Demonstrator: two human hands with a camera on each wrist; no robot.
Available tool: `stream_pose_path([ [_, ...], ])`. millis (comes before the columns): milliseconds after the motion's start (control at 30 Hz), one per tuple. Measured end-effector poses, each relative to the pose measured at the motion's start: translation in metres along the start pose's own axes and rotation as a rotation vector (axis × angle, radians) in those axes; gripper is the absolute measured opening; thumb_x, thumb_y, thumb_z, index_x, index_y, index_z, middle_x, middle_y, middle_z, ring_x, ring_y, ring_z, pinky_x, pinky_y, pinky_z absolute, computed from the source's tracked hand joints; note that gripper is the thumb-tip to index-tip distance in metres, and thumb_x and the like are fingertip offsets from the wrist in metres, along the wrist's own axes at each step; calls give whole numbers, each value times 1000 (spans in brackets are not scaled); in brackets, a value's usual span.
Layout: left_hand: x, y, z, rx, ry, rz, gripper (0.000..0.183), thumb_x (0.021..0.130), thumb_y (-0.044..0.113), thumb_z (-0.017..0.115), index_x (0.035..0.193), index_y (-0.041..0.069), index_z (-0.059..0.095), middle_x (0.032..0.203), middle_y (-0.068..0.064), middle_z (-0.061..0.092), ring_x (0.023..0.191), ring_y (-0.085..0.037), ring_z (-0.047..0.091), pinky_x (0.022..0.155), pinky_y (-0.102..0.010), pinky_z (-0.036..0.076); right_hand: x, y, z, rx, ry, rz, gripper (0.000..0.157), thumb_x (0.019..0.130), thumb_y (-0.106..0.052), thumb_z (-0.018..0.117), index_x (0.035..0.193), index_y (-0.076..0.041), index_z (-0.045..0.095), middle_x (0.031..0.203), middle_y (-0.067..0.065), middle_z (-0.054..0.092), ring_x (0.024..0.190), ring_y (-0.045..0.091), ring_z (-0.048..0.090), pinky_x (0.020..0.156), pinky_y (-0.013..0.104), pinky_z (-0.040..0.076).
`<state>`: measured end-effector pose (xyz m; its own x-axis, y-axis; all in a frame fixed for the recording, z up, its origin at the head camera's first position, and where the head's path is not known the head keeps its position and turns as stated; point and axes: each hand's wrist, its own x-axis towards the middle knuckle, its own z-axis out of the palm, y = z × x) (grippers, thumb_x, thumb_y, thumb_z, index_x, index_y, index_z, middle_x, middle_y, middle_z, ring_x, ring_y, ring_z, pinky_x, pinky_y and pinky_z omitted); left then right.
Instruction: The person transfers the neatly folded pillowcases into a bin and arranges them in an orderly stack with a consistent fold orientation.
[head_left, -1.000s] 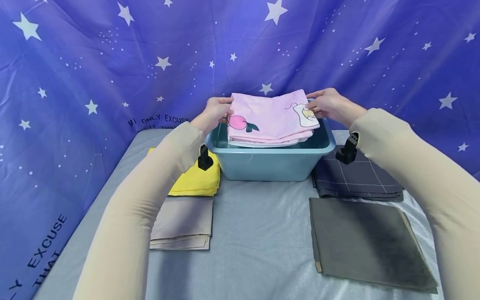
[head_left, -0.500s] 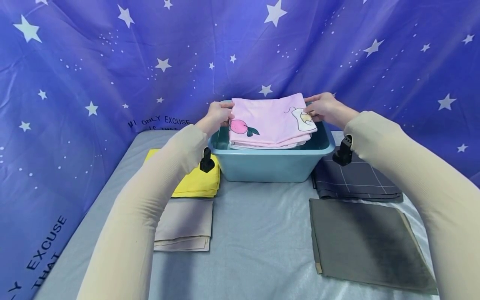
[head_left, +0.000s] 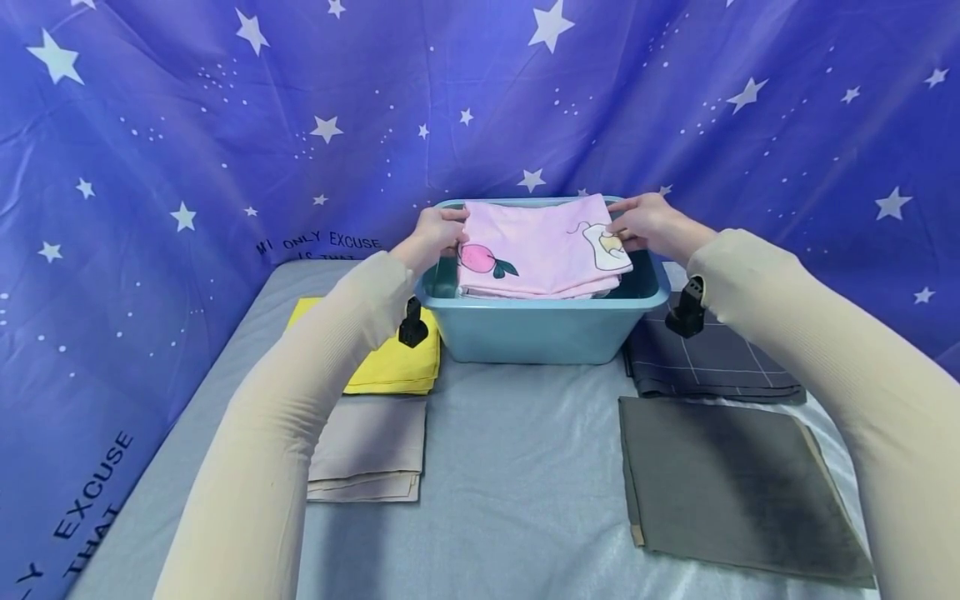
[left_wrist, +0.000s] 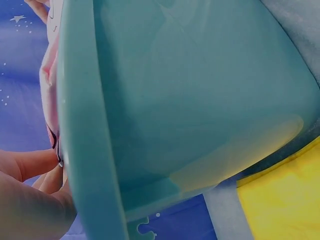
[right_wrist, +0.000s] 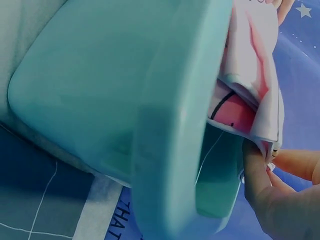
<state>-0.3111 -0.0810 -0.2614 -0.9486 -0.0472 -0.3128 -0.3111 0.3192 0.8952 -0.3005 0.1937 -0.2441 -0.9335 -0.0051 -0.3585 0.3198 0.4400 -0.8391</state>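
Observation:
A folded pink cloth [head_left: 536, 246] with a peach print and a white cartoon print lies level in the mouth of a teal plastic basin [head_left: 525, 329]. My left hand [head_left: 433, 233] pinches its left edge between thumb and fingers. On the other side my right hand [head_left: 651, 223] pinches the right edge; in the right wrist view the thumb and fingers of the right hand [right_wrist: 285, 195] meet on the cloth's corner [right_wrist: 267, 135]. The left wrist view has the left hand [left_wrist: 35, 190] at the cloth just beyond the basin rim [left_wrist: 85, 100].
Folded yellow fabric [head_left: 397, 362] and beige fabric [head_left: 371, 450] lie left of the basin on a grey-blue covered surface [head_left: 517, 467]. To the right are a dark checked cloth [head_left: 720, 350] and a dark grey-green one [head_left: 735, 483]. A starry purple-blue curtain [head_left: 450, 83] hangs close behind.
Both hands have lowered the pink cloth slightly into the basin, and the basin's back rim now shows behind it. The grips stay on both edges; the other fabrics have not moved.

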Motion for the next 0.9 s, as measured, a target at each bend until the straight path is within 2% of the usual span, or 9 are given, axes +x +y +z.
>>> stream_pose_path([
  [133, 2, -2, 0, -7, 1, -4, 48, 87, -4, 52, 131, 14, 51, 124, -8, 56, 75, -13, 51, 79, -28, 49, 1, 2, 0, -6, -8, -16, 54, 92, -4, 48, 143, -4, 28, 77, -2, 57, 62, 6, 56, 62, 23, 51],
  [233, 3, -4, -1, -15, 5, 14, 45, 86, -7, 52, 128, 9, 53, 111, -12, 60, 68, -12, 54, 82, -30, 50, 1, 6, 0, -76, -4, -68, 53, 93, -6, 47, 142, -2, 28, 97, 10, 60, 62, 3, 57, 66, 24, 53],
  [367, 0, -5, -4, 11, 26, 90, 43, 84, -7, 52, 125, 3, 54, 101, -14, 60, 61, -10, 54, 77, -27, 52, -3, 11, -1, -193, -4, -202, 48, 94, -11, 45, 138, 2, 33, 124, 26, 48, 64, 0, 59, 71, 26, 53],
  [467, -6, -4, -5, 52, 32, 154, 41, 85, -4, 51, 126, 2, 54, 107, -16, 60, 60, -8, 52, 73, -25, 52, -7, 13, -2, -242, 0, -301, 43, 95, -14, 46, 133, 4, 41, 110, 20, 58, 63, -1, 59, 67, 23, 53],
  [567, -14, -3, -4, 72, 11, 190, 39, 87, 0, 51, 126, 3, 54, 116, -17, 59, 67, -11, 55, 77, -27, 51, -13, 14, 0, -271, 0, -366, 39, 94, -14, 47, 127, 5, 47, 93, 5, 64, 63, -1, 59, 62, 21, 52],
  [633, -19, -3, -2, 73, -5, 204, 37, 88, 2, 50, 125, 3, 54, 118, -17, 58, 74, -14, 57, 80, -30, 51, -16, 15, 1, -285, -6, -397, 37, 93, -15, 48, 125, 5, 50, 88, 1, 65, 64, 0, 60, 62, 20, 52],
  [733, -26, -5, 0, 70, -27, 215, 35, 89, 3, 51, 124, 3, 55, 117, -17, 58, 82, -18, 59, 83, -32, 50, -22, 17, 2, -305, -9, -424, 36, 93, -16, 48, 124, 4, 51, 94, 6, 66, 66, 0, 60, 62, 20, 52],
  [900, -38, -8, 3, 74, -50, 261, 33, 90, 4, 50, 123, 2, 56, 116, -19, 58, 80, -18, 58, 83, -33, 50, -31, 22, 1, -318, -1, -477, 35, 93, -14, 48, 123, 5, 52, 101, 15, 65, 69, 0, 61, 62, 19, 51],
])
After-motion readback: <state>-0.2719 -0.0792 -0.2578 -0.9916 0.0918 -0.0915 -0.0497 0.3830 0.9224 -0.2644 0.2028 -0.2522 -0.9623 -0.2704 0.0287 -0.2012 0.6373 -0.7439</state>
